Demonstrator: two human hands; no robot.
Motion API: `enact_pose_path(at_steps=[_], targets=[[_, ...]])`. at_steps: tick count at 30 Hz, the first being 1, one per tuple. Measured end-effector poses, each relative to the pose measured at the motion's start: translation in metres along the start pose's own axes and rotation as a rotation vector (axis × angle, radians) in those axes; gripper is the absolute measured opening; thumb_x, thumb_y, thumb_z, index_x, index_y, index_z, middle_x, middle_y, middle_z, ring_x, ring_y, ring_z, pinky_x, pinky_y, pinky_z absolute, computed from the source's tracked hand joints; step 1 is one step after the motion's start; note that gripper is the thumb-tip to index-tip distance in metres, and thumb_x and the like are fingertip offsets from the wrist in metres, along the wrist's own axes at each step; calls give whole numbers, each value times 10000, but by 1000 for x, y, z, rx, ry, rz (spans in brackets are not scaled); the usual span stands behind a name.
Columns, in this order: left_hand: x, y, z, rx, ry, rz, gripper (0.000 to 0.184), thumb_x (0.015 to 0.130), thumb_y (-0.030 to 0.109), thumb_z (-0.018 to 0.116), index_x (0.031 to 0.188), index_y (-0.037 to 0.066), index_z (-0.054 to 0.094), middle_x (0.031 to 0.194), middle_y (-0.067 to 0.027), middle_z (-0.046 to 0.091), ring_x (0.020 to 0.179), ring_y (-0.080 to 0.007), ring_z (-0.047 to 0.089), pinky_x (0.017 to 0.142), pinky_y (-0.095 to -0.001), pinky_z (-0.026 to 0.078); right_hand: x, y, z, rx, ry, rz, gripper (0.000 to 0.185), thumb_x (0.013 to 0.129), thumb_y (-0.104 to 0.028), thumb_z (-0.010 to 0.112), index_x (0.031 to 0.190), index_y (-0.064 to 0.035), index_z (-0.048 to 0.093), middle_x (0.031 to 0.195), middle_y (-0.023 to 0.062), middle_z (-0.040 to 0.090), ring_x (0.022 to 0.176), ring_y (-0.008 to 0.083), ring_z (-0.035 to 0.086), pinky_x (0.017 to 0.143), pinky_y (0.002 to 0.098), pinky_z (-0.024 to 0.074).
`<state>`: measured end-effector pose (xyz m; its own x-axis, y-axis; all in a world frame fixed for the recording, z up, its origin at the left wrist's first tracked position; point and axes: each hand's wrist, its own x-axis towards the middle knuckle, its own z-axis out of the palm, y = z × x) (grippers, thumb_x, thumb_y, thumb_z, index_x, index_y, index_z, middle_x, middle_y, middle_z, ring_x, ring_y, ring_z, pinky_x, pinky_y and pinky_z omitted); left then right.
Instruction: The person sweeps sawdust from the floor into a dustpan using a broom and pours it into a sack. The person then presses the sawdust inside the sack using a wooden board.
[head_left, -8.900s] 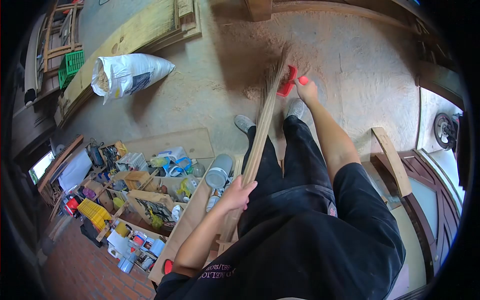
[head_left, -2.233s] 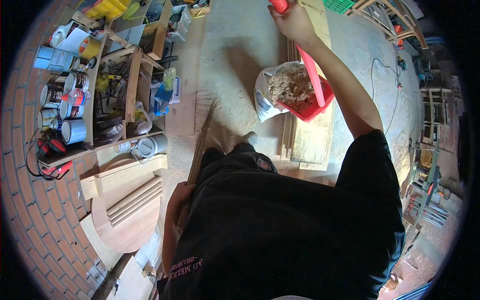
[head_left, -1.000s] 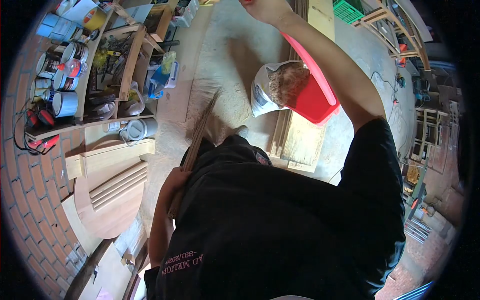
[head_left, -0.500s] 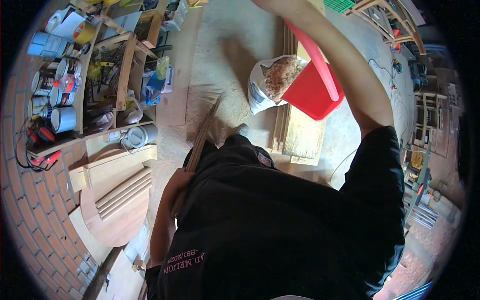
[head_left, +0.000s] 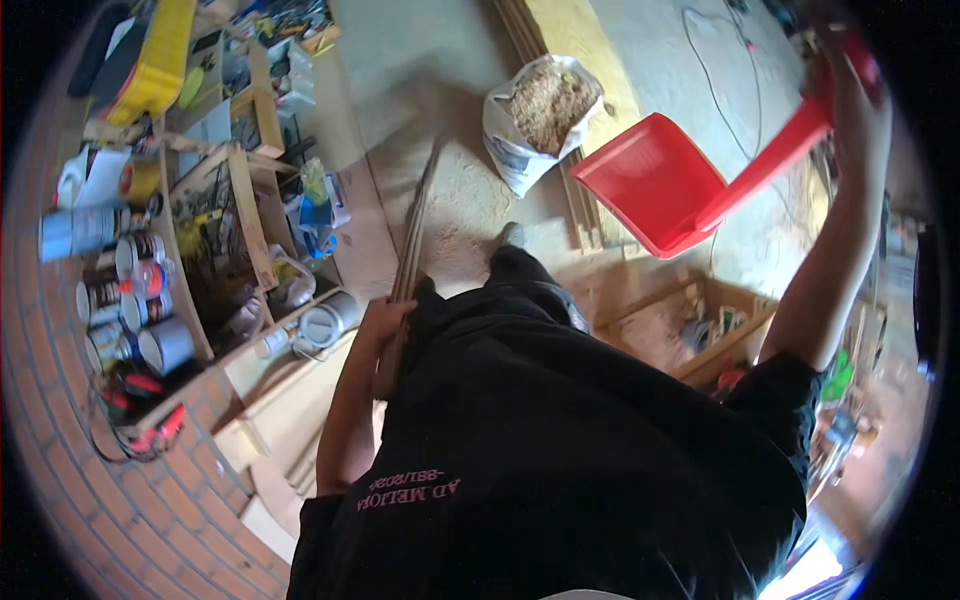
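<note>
My left hand [head_left: 388, 320] is closed around a brown stick broom [head_left: 415, 235], whose thin bristles point forward toward the floor beside my leg. On the other side, my right hand [head_left: 850, 85] is raised far out and wrapped round the end of the long handle of a red dustpan [head_left: 655, 180]; motion blurs that hand somewhat. The dustpan's scoop looks bare inside. Just left of the scoop stands a white sack [head_left: 508, 150], open at the top and filled with wood shavings [head_left: 550, 105]. Some sawdust [head_left: 465, 190] lies on the floor between broom and sack.
Wooden shelving [head_left: 245, 215] with paint cans [head_left: 165, 345] and tools runs along the left by a brick wall [head_left: 60, 400]. Wooden boards [head_left: 585, 30] lie beyond the sack. A wooden crate [head_left: 690, 320] sits to my right. A cable [head_left: 745, 130] trails over the floor.
My right hand has swung outward to the right, carrying the dustpan away from above the sack. The view has shifted and turned; my left hand keeps its hold on the broom.
</note>
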<state>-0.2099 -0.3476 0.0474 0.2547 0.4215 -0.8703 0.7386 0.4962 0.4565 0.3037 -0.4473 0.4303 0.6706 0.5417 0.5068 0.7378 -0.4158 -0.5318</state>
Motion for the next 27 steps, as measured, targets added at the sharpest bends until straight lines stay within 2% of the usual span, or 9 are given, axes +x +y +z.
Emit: enact_pose_path(at_steps=[3, 6, 10, 14, 15, 17, 19, 25, 27], targets=[[74, 7, -36, 187, 66, 122, 342, 751, 286, 710, 769, -54, 674, 612, -118, 631, 580, -210, 641, 542, -368, 502, -87, 30, -50, 169, 212, 277, 149, 867, -197, 711, 870, -63, 647, 702, 15, 593, 654, 113, 591, 661, 274, 503], [164, 25, -65, 359, 125, 257, 413, 682, 343, 731, 716, -65, 677, 652, -178, 663, 682, -285, 688, 632, -403, 528, -212, 55, -93, 287, 228, 433, 194, 871, -186, 709, 943, -53, 588, 751, 56, 637, 644, 136, 605, 692, 292, 521], [239, 56, -69, 654, 159, 163, 533, 753, 191, 606, 1198, -97, 544, 1123, -313, 620, 1105, -368, 613, 932, -424, 495, -394, 42, -111, 10, 364, 843, 311, 879, -304, 709, 1014, -43, 609, 847, 70, 676, 808, 134, 637, 706, 295, 502], [281, 9, -52, 609, 213, 46, 835, 765, 110, 576, 1446, -67, 128, 1329, -334, 471, 1192, -434, 531, 986, -419, 473, -553, 10, -108, -122, 479, 1027, 315, 890, -351, 691, 868, -44, 622, 769, 55, 646, 645, 114, 591, 531, 262, 467], [255, 30, -47, 499, 29, -258, 824, 768, 113, 571, 1446, -79, 142, 1322, -339, 474, 1188, -422, 540, 990, -409, 468, -591, 4, -122, -226, 329, 1201, 346, 897, -372, 679, 866, -35, 606, 745, 54, 637, 606, 107, 578, 525, 238, 453], [361, -107, -19, 889, 14, 104, 813, 787, 128, 555, 1461, -81, 151, 1334, -354, 450, 1200, -381, 544, 970, -383, 481, -640, -30, -108, -253, 460, 1277, 375, 897, -397, 675, 870, -34, 585, 683, 41, 605, 550, 95, 543, 486, 227, 420], [321, -168, 5, 1134, -205, 135, 727, 802, 140, 531, 1423, -103, 242, 1305, -334, 492, 1153, -356, 579, 930, -381, 502, -700, -45, -103, -329, 514, 1253, 387, 895, -413, 676, 875, -42, 568, 629, 28, 566, 494, 95, 515, 432, 232, 390], [54, -149, 31, 886, -388, -1, 722, 794, 128, 548, 1396, -93, 216, 1205, -338, 548, 1099, -415, 595, 922, -414, 499, -823, -66, -94, -399, 554, 1432, 445, 882, -432, 688, 721, -31, 582, 583, 21, 539, 450, 111, 470, 421, 267, 370], [15, -149, 38, 1020, -444, 118, 795, 795, 134, 602, 1418, -119, 177, 1044, -298, 607, 839, -341, 655, 677, -404, 556, -848, -67, -97, -432, 484, 1500, 460, 875, -434, 696, 689, -29, 580, 560, 25, 522, 455, 114, 458, 430, 293, 368]])
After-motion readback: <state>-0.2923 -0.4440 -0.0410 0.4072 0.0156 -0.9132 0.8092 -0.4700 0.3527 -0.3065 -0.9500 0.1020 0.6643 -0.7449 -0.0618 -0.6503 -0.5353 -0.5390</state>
